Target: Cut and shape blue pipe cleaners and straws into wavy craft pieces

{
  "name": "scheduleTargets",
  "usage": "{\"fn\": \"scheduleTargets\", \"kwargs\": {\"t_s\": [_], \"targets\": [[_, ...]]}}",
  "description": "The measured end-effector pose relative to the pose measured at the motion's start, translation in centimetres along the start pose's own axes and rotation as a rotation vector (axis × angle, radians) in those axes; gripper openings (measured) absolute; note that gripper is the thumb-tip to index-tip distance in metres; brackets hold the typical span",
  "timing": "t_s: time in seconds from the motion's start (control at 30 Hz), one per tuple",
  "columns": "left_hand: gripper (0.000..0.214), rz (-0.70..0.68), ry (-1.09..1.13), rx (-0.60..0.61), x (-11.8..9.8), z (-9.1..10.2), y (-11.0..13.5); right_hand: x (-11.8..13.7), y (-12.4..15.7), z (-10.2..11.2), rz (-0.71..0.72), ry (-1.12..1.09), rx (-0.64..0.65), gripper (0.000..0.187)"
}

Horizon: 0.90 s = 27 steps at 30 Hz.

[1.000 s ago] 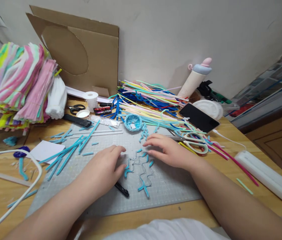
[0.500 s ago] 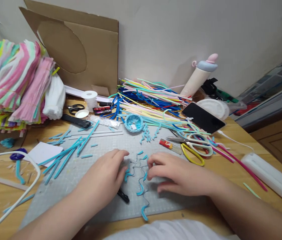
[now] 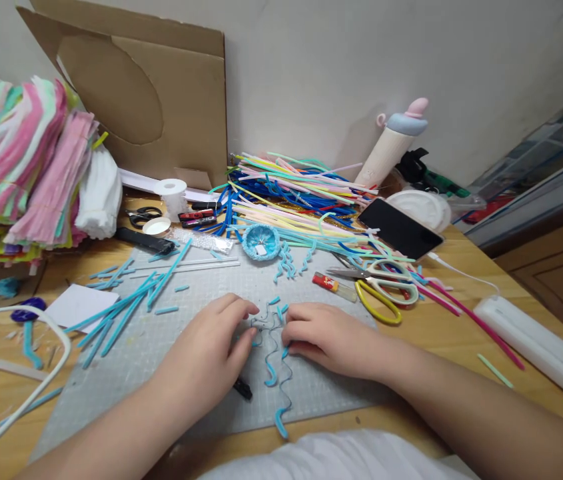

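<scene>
On the grey cutting mat [image 3: 201, 407], wavy thin wires with short blue pipe-cleaner ends lie between my hands. One wavy pipe cleaner [image 3: 280, 420] reaches toward the mat's front edge, beside a shorter blue-ended piece [image 3: 270, 375]. My right hand [image 3: 328, 339] has its thumb and fingers closed around the upper blue part of the long one. Beside the wires' left side, my left hand [image 3: 214, 343] is bent with thumb and index finger apart. A black tool [image 3: 242, 388] pokes out from under it, mostly hidden. Farther back sits a blue fuzzy cup [image 3: 261, 243] with curly blue strands [image 3: 285, 261].
Blue pipe-cleaner lengths [image 3: 131, 310] lie left on the mat. Scissors [image 3: 381, 283] and a lighter [image 3: 334, 285] are at right. Colourful pipe cleaners [image 3: 301, 200] pile at the back, near a phone [image 3: 401, 229]. A white cable [image 3: 67, 347] loops at left.
My right hand has moved in toward the wires, and its thumb has closed up to the fingers. My left hand stays almost in place. The camera view has shifted slightly.
</scene>
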State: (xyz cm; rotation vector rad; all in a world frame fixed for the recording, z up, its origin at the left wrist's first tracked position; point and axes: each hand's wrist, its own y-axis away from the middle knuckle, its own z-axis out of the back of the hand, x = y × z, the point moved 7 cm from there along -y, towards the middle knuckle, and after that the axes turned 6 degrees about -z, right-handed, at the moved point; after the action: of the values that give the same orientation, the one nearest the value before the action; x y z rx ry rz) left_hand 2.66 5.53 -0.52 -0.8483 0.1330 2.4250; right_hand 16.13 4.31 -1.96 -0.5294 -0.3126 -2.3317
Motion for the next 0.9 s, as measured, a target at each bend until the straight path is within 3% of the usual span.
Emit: {"fn": "scheduleTargets", "kwargs": {"t_s": [0.13, 0.3, 0.43, 0.9], "targets": [[0.009, -0.058, 0.051, 0.029, -1.8, 0.2, 0.2, -0.3, 0.3, 0.7, 0.028, -0.007, -0.006, 0.008], [0.011, -0.074, 0.138, 0.127, -3.4, -0.2, 0.8, -1.8, 1.3, 3.6, 0.006, -0.062, -0.076, 0.008], [0.011, -0.027, 0.23, 0.141, -3.3, -0.9, 0.9, -2.2, 1.8, 5.0, -0.018, -0.069, -0.152, 0.009], [0.012, 0.038, 0.283, 0.199, -2.9, -1.7, 0.9, -3.1, 2.1, 5.9, -0.024, -0.044, -0.213, 0.009]]}}
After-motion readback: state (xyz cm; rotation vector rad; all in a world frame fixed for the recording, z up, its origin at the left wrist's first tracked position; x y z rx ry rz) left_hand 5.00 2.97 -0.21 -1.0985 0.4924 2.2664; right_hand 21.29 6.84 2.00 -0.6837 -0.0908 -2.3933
